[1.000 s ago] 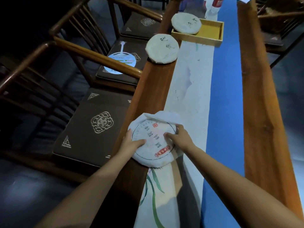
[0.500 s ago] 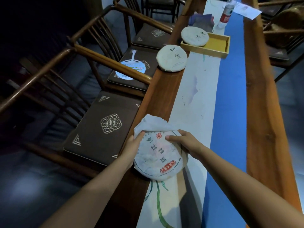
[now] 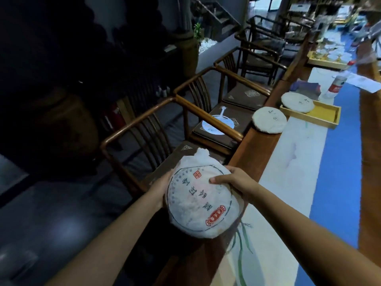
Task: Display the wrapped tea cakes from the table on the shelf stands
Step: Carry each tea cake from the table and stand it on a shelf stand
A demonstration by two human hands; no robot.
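I hold a round tea cake (image 3: 199, 200) wrapped in white paper with a dark ring and red seals, lifted off the table and tilted toward me over its left edge. My left hand (image 3: 159, 187) grips its left rim, mostly hidden behind it. My right hand (image 3: 235, 182) clasps the upper right rim, thumb on the printed face. A second wrapped tea cake (image 3: 269, 120) lies on the long wooden table (image 3: 255, 145) farther along. A third tea cake (image 3: 298, 102) rests on the end of a yellow wooden tray (image 3: 325, 117). No shelf stands are in view.
A white painted runner (image 3: 288, 172) and a blue strip (image 3: 338, 172) run down the table. Wooden armchairs (image 3: 148, 129) with brown cushions line its left side; a round fan (image 3: 217, 125) lies on one seat. A plastic bottle (image 3: 336, 85), papers and cups sit beyond the tray.
Both hands have lifted the tea cake off the table and drawn it toward me and to the left. My view has swung up, showing more of the room.
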